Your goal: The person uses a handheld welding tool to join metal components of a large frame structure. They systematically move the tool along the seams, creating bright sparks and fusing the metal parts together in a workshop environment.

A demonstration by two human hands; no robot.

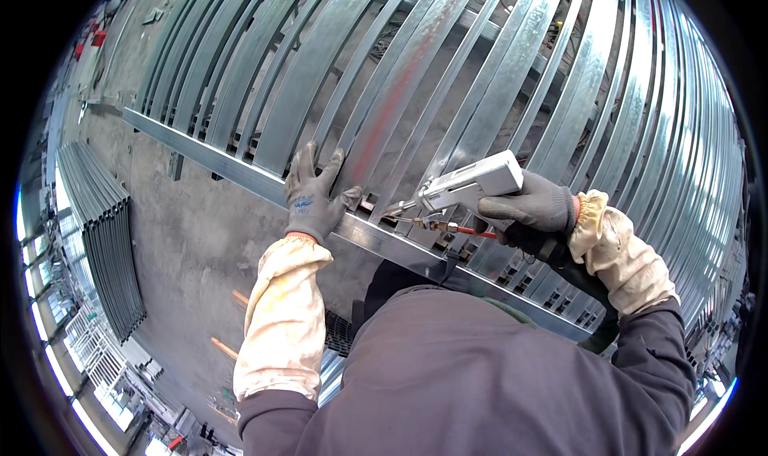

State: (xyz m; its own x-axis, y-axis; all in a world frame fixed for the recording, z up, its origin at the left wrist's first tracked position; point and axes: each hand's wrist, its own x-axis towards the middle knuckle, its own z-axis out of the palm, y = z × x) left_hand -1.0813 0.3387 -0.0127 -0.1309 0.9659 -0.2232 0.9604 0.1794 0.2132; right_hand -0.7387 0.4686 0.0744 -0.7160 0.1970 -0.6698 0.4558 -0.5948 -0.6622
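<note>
My left hand (314, 196), in a grey work glove, rests with its fingers spread on the edge rail (240, 168) of a large galvanized steel frame. Its fingertips reach onto the nearby bars. In my gloved right hand (532, 208) is a silver pistol-shaped welding gun (472, 181), gripped by the handle. The gun's thin nozzle slants left and down to the rail, just right of my left thumb; I cannot tell whether it touches. A brass fitting (438, 226) and an orange-red hose run below the gun. One flat bar (392, 112) has a red streak.
Many parallel steel bars (588, 80) run away from the rail, with gaps between them. To the left, a stack of metal profiles (108, 236) stands on the concrete floor (188, 240). My body is close against the rail, and a dark cable hangs by my right forearm.
</note>
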